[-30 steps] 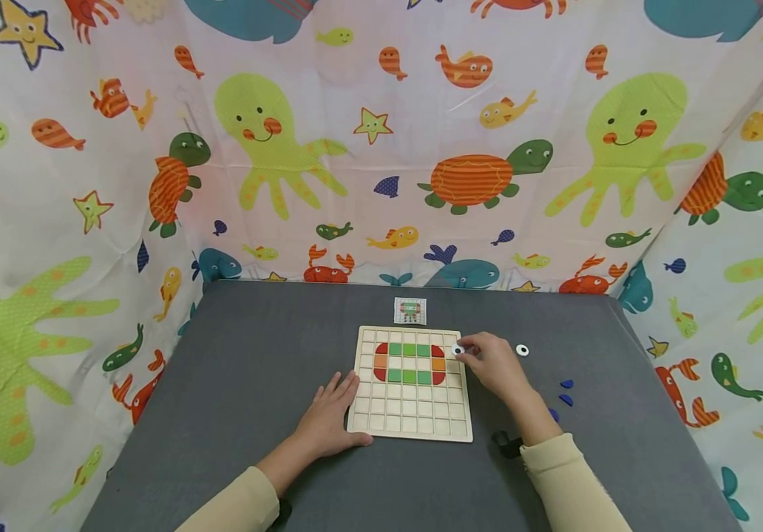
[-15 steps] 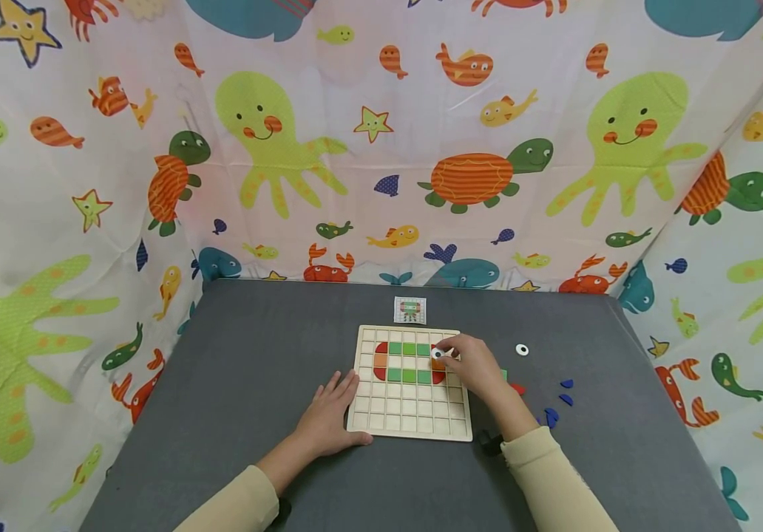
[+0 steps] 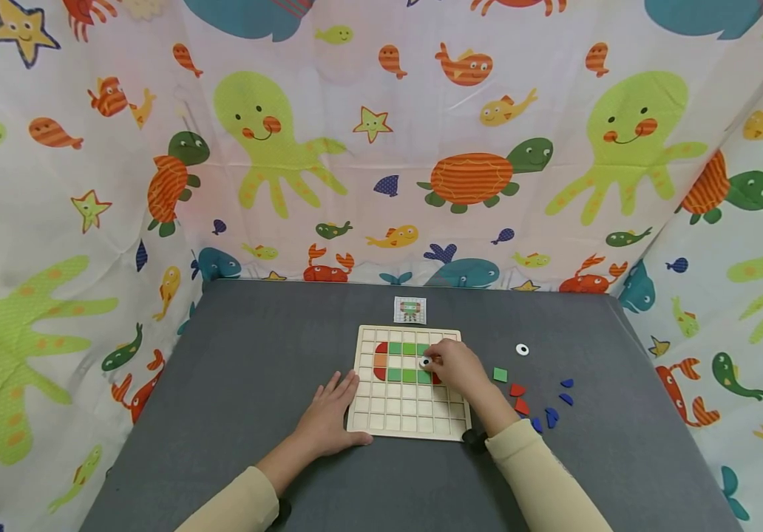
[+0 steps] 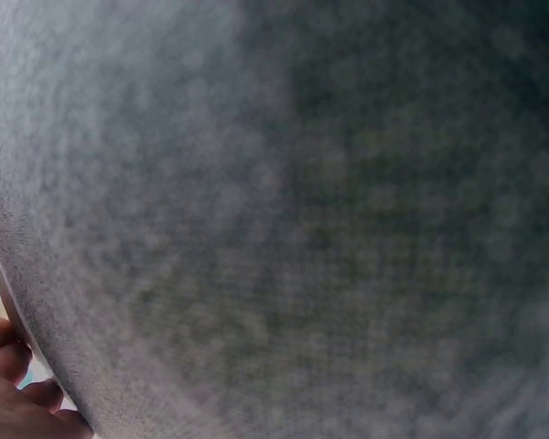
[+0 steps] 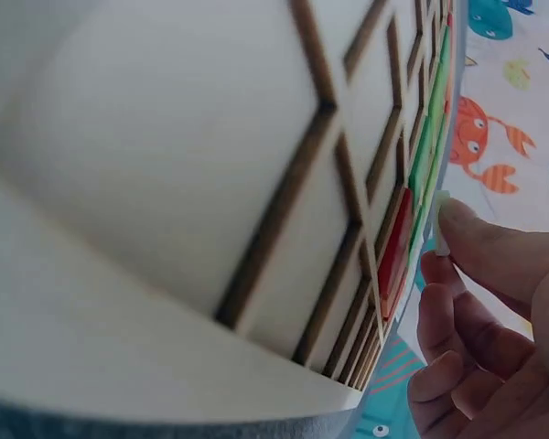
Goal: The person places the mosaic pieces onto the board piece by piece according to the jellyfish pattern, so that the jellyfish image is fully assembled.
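Note:
A round white eye piece with a black dot [image 3: 425, 361] is pinched between the thumb and fingers of my right hand [image 3: 458, 367], just over the wooden grid board [image 3: 395, 425]. In the right wrist view the piece [image 5: 442, 224] appears edge-on at the fingertips. Red, orange and green tiles [image 3: 409, 349] form a ring in the board's upper part; my right hand hides some on its right side. My left hand [image 3: 331, 417] rests against the board's left edge, fingers extended and thumb at the lower corner. In the left wrist view only some fingers [image 4: 18, 384] show.
Right of the board lie a second eye piece [image 3: 522, 349], a green square [image 3: 500, 374], red pieces [image 3: 517, 389] and several blue pieces [image 3: 551, 417]. A small pattern card [image 3: 410, 310] lies behind the board. A sea-animal curtain [image 3: 368, 170] borders the grey table [image 3: 222, 399].
My right hand has carried the eye piece leftward from the board's right edge to over the tile ring, uncovering the green and red loose pieces. My left hand has stayed in place.

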The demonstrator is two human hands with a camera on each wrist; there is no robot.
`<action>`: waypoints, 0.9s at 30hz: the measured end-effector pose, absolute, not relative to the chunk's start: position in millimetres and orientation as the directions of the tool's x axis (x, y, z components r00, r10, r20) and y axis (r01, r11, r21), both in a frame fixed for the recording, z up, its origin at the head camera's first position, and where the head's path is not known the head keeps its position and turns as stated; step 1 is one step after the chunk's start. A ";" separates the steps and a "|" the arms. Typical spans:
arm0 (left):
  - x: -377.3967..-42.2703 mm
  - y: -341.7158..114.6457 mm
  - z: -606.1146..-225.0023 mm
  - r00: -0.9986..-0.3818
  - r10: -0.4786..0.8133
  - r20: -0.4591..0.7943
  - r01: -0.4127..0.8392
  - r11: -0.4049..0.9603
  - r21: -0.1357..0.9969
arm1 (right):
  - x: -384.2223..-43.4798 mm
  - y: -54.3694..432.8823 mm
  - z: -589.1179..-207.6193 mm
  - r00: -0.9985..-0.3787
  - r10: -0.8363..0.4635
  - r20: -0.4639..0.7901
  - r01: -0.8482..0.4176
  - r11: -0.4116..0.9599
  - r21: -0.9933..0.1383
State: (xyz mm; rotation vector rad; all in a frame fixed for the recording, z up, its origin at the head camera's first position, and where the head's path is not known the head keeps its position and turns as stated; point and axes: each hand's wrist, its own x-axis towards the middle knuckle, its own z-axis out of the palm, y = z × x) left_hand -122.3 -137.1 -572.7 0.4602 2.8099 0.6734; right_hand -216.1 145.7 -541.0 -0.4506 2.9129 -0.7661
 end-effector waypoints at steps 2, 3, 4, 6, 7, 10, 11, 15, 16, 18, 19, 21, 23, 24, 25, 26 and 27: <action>-122.0 -137.2 -572.9 -0.928 0.348 -0.132 0.250 0.845 0.473 | -216.1 143.8 -542.4 -0.953 -0.303 -0.016 -0.260 0.841 -0.474; -122.0 -137.1 -573.0 -0.928 0.348 -0.131 0.250 0.845 0.473 | -216.1 142.8 -542.5 -0.953 -0.302 -0.016 -0.259 0.844 -0.469; -122.1 -137.2 -573.1 -0.929 0.347 -0.131 0.250 0.845 0.472 | -216.2 141.8 -542.6 -0.953 -0.301 -0.016 -0.260 0.847 -0.464; -122.0 -137.2 -573.1 -0.929 0.346 -0.130 0.249 0.846 0.472 | -217.0 139.9 -542.8 -0.953 -0.303 -0.017 -0.263 0.850 -0.456; -122.0 -137.3 -573.1 -0.929 0.346 -0.130 0.249 0.846 0.471 | -217.4 139.0 -542.9 -0.952 -0.306 -0.017 -0.265 0.850 -0.455; -122.0 -137.4 -573.0 -0.930 0.344 -0.131 0.247 0.847 0.471 | -218.9 137.0 -543.9 -0.950 -0.311 -0.021 -0.268 0.851 -0.451; -121.9 -137.5 -573.0 -0.930 0.344 -0.131 0.247 0.847 0.471 | -219.3 136.6 -544.4 -0.950 -0.310 -0.024 -0.266 0.852 -0.451; -122.1 -137.4 -573.1 -0.928 0.346 -0.134 0.248 0.847 0.471 | -219.9 136.4 -544.8 -0.954 -0.298 -0.040 -0.248 0.855 -0.455; -122.2 -137.4 -573.1 -0.928 0.347 -0.135 0.248 0.847 0.470 | -219.7 137.0 -544.1 -0.955 -0.292 -0.044 -0.240 0.853 -0.463; -122.3 -137.3 -573.0 -0.928 0.347 -0.136 0.248 0.848 0.469 | -219.4 139.2 -541.1 -0.958 -0.285 -0.045 -0.230 0.848 -0.477; -122.3 -137.3 -572.9 -0.928 0.347 -0.135 0.248 0.847 0.470 | -219.3 140.9 -539.2 -0.958 -0.283 -0.043 -0.228 0.845 -0.484; -122.5 -137.0 -572.7 -0.929 0.345 -0.137 0.247 0.849 0.467 | -219.0 145.9 -535.0 -0.959 -0.280 -0.031 -0.228 0.835 -0.501; -122.6 -136.7 -572.3 -0.929 0.343 -0.138 0.244 0.849 0.468 | -218.4 152.1 -530.0 -0.962 -0.270 -0.023 -0.220 0.826 -0.519; -122.5 -136.6 -572.2 -0.929 0.343 -0.140 0.243 0.850 0.468 | -218.2 155.7 -528.1 -0.964 -0.266 -0.019 -0.217 0.825 -0.523; -122.3 -136.5 -572.2 -0.929 0.343 -0.140 0.243 0.849 0.469 | -218.1 159.4 -526.6 -0.966 -0.259 -0.018 -0.212 0.825 -0.525; -122.2 -136.4 -572.1 -0.928 0.343 -0.143 0.242 0.850 0.469 | -217.8 163.2 -525.3 -0.968 -0.250 -0.019 -0.203 0.825 -0.527; -122.0 -136.2 -572.0 -0.928 0.344 -0.146 0.241 0.850 0.468 | -217.6 167.0 -524.3 -0.970 -0.240 -0.020 -0.194 0.828 -0.527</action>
